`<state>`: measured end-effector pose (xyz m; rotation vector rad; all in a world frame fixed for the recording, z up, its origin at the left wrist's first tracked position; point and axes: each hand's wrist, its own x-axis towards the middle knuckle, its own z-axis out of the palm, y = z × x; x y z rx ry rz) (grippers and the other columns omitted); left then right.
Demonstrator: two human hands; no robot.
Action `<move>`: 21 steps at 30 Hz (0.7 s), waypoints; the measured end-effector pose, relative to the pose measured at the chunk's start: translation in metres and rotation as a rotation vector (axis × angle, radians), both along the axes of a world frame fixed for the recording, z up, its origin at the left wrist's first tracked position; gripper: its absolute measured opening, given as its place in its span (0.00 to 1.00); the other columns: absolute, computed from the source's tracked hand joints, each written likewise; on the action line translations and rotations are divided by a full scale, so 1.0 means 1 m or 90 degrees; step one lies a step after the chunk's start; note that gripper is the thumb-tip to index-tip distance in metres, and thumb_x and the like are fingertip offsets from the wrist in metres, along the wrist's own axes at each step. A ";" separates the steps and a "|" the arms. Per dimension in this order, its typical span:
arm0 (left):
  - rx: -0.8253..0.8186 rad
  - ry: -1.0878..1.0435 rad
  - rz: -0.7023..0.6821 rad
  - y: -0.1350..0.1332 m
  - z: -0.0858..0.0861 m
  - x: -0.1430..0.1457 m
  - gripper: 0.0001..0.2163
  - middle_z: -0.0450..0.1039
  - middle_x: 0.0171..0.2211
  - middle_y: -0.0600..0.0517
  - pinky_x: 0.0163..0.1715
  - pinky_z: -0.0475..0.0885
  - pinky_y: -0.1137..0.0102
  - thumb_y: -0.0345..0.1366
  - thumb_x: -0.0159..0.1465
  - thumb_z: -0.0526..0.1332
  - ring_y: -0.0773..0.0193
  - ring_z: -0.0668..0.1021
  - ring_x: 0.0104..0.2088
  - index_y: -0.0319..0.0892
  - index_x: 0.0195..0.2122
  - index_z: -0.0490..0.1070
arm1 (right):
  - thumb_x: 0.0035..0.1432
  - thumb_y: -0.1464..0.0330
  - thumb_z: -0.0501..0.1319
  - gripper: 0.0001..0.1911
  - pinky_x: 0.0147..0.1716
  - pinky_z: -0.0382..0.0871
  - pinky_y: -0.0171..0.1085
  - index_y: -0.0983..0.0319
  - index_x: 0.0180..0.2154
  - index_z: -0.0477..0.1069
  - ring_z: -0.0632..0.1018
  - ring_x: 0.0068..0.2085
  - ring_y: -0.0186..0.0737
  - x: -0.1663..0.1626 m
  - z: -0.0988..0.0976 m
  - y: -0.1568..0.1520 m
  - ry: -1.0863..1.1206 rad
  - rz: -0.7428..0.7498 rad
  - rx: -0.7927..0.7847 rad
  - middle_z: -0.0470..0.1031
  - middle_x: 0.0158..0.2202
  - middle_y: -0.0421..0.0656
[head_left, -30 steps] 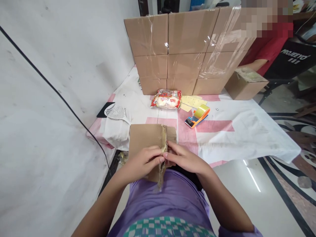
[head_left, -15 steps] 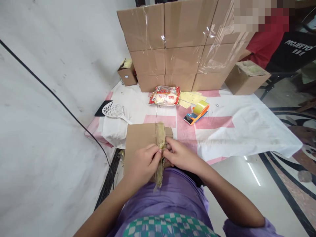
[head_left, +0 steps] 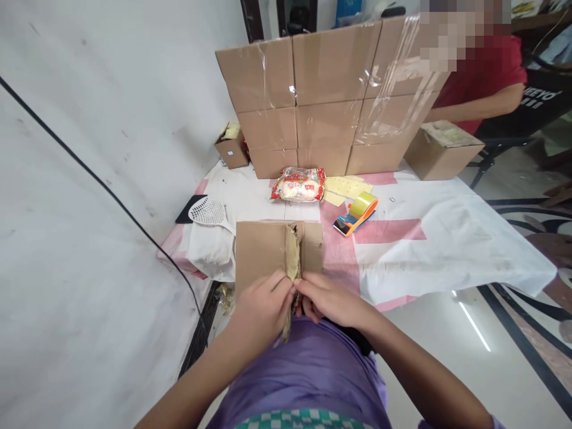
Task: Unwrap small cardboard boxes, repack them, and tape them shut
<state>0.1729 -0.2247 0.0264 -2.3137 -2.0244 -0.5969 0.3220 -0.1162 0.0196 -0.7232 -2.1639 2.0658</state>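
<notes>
A brown cardboard box (head_left: 259,247) sits in front of my body at the table's near edge. Along its top seam runs a crumpled yellowish strip of packing tape (head_left: 292,253), and a dark gap with ragged cardboard shows beside it. My left hand (head_left: 263,304) pinches the tape from the left, thumb and forefinger closed. Opposite it, my right hand (head_left: 328,298) is closed at the same spot, its fingertips almost meeting those of the left. The exact grip under the fingers is partly hidden.
Beyond the box lie a tape dispenser (head_left: 356,214), a red-and-clear packet (head_left: 299,185) and a white slotted scoop (head_left: 208,211). Taped cartons (head_left: 328,125) form a wall behind them. A small box (head_left: 447,149) stands at right near a person in red (head_left: 482,83).
Both hands have moved down along the tape toward my body. The seam's right side has opened more, with a gap now showing. The view has tilted up slightly.
</notes>
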 end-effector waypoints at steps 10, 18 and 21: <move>-0.065 -0.105 -0.119 0.005 0.007 -0.010 0.10 0.69 0.33 0.51 0.30 0.64 0.71 0.32 0.72 0.49 0.65 0.72 0.31 0.42 0.37 0.68 | 0.72 0.60 0.48 0.20 0.34 0.62 0.35 0.62 0.34 0.71 0.76 0.34 0.41 0.006 0.011 -0.010 0.012 -0.093 0.341 0.78 0.33 0.46; 0.007 -0.306 -0.015 0.012 0.006 -0.001 0.15 0.64 0.24 0.54 0.27 0.63 0.74 0.35 0.72 0.49 0.68 0.70 0.25 0.43 0.26 0.61 | 0.71 0.64 0.48 0.20 0.28 0.57 0.33 0.61 0.27 0.64 0.70 0.27 0.34 0.007 0.020 -0.001 0.075 -0.090 0.367 0.71 0.26 0.40; 0.008 -0.389 0.032 0.013 0.000 0.002 0.17 0.63 0.23 0.55 0.27 0.65 0.74 0.39 0.71 0.50 0.67 0.69 0.24 0.43 0.24 0.61 | 0.69 0.66 0.50 0.17 0.25 0.54 0.31 0.61 0.25 0.58 0.64 0.23 0.30 0.009 0.020 -0.001 0.105 -0.108 0.370 0.63 0.22 0.36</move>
